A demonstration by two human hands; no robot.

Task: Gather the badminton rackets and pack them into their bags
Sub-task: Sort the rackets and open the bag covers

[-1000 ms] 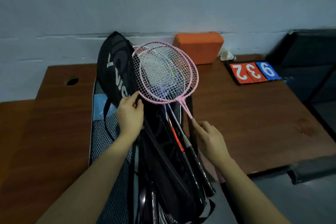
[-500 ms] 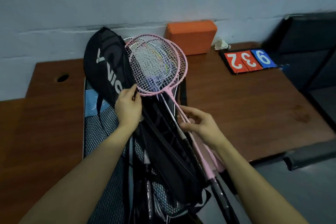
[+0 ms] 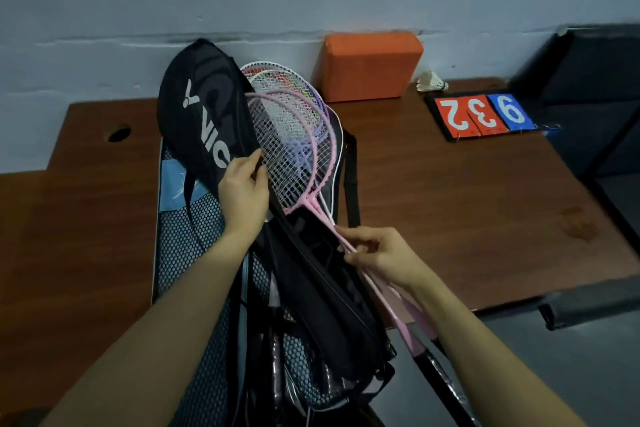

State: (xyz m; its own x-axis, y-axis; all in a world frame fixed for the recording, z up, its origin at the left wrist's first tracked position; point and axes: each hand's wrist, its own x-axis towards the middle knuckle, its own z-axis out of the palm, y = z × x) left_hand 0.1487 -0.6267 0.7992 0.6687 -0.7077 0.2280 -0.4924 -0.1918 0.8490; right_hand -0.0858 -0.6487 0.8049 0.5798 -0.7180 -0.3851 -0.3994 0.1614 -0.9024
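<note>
A black racket bag [image 3: 204,114] with white lettering lies open on the wooden table, its flap folded up and back. My left hand [image 3: 244,192] grips the flap's edge. Several rackets with pink, white and purple frames [image 3: 294,135] lie half inside the bag's opening, heads toward the wall. My right hand [image 3: 377,253] pinches the pink shafts just below the heads. Their black handles stick out past the table's front edge. Under the black bag lies a blue mesh bag [image 3: 187,246] with more rackets inside.
An orange foam block [image 3: 370,66] stands against the wall. A white shuttlecock [image 3: 429,82] and a flip scoreboard [image 3: 481,113] lie at the back right. The table [image 3: 450,201] has a cable hole [image 3: 119,133] at back left. Dark furniture [image 3: 595,80] stands at right.
The rackets have slid deeper into the black bag, under the flap. My right hand has moved along the shafts; my left hand keeps the flap up.
</note>
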